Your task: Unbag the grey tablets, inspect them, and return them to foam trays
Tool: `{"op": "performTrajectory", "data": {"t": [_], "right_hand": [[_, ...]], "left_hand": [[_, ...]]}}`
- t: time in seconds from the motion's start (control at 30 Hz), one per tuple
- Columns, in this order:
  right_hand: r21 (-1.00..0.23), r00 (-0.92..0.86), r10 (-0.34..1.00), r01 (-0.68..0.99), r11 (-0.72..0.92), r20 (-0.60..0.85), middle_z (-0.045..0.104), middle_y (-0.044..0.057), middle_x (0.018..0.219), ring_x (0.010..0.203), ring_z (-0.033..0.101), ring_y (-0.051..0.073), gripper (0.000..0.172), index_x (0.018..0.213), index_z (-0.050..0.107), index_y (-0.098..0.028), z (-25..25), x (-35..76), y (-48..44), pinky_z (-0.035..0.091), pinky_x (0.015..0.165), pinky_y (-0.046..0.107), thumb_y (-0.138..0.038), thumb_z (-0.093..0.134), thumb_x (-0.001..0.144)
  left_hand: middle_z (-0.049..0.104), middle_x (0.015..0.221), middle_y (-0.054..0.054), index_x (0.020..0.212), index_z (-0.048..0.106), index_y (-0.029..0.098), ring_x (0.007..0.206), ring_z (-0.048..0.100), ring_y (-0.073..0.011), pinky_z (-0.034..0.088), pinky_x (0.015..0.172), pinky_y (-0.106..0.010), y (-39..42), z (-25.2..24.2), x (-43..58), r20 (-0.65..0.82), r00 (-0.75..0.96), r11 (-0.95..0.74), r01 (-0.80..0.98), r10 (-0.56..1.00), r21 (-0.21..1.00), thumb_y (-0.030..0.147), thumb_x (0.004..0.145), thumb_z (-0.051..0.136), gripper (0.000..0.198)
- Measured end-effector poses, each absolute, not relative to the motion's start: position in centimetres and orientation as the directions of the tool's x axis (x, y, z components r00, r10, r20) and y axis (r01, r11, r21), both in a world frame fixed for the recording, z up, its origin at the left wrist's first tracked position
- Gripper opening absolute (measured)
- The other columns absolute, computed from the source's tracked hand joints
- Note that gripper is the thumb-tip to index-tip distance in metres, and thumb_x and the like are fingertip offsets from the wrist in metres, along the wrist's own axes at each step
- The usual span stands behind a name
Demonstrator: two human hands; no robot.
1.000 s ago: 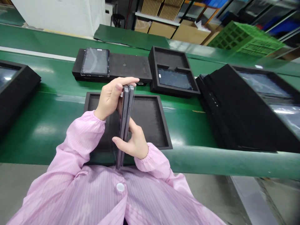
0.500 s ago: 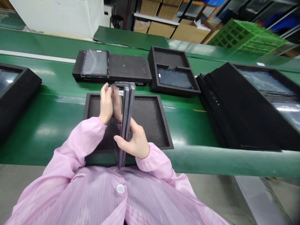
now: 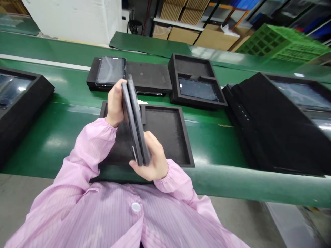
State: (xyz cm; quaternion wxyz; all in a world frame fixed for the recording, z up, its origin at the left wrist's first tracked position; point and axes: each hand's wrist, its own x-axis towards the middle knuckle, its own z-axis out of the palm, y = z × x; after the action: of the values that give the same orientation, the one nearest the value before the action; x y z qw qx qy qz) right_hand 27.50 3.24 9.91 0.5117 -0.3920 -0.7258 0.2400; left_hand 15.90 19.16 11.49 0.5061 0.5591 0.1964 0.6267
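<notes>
1. Pink striped smock covers the person's chest and both arms, and a white snap button closes it at the front.
2. Right hand takes the lower end of a pair of dark grey tablets. Its grip is closed on them from below.
3. Left hand is clamped on the upper part of the same pair from the side. The tablets lie together, tilted, with long edges turned up, and they are held above the tray.
4. Black foam tray lies under the hands on the green surface, with a green rail along the near side.
5. On the left is a black foam case with a screen inside; on the right is a bigger tilted foam case.
6. Farther is a tablet in clear film on a black foam block, and beside it a divided foam tray with a dark tablet.
7. Farthest are a green plastic crate and cardboard boxes.
</notes>
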Motion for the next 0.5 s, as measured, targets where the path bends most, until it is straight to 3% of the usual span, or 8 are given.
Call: {"op": "performTrajectory", "data": {"t": [0.13,0.3,0.5], "right_hand": [[-0.792,-0.229,0.825,0.238,0.562,0.517,0.050,0.003,0.086,0.072,0.047,0.018,0.080,0.146,0.043,-0.016,9.9,27.7,3.2,0.047,0.060,0.034,-0.056,0.060,0.079],[-0.825,-0.226,0.839,0.179,0.536,0.495,0.051,0.005,0.091,0.077,0.047,0.019,0.084,0.148,0.043,-0.018,9.7,27.9,3.0,0.047,0.065,0.035,-0.066,0.057,0.081],[-0.853,-0.158,0.863,0.147,0.501,0.480,0.052,0.006,0.088,0.078,0.050,0.022,0.084,0.145,0.049,-0.019,10.4,28.0,2.6,0.048,0.066,0.039,-0.073,0.053,0.080]], "left_hand": [[0.046,0.060,0.001,0.070,0.053,0.023,0.049,0.045,-0.0129,0.032,0.050,-0.030,18.6,11.4,16.6,0.639,0.061,-0.546,-0.459,0.767,0.700,0.080,0.085,0.038,0.061],[0.043,0.059,0.001,0.072,0.051,0.022,0.047,0.038,-0.0103,0.029,0.050,-0.030,19.9,10.4,16.6,0.712,0.053,-0.611,-0.470,0.700,0.637,0.077,0.089,0.031,0.061],[0.037,0.055,0.002,0.071,0.047,0.021,0.048,0.037,-0.0103,0.029,0.052,-0.030,19.9,10.4,16.9,0.675,0.114,-0.573,-0.438,0.729,0.693,0.077,0.087,0.035,0.060]]}}
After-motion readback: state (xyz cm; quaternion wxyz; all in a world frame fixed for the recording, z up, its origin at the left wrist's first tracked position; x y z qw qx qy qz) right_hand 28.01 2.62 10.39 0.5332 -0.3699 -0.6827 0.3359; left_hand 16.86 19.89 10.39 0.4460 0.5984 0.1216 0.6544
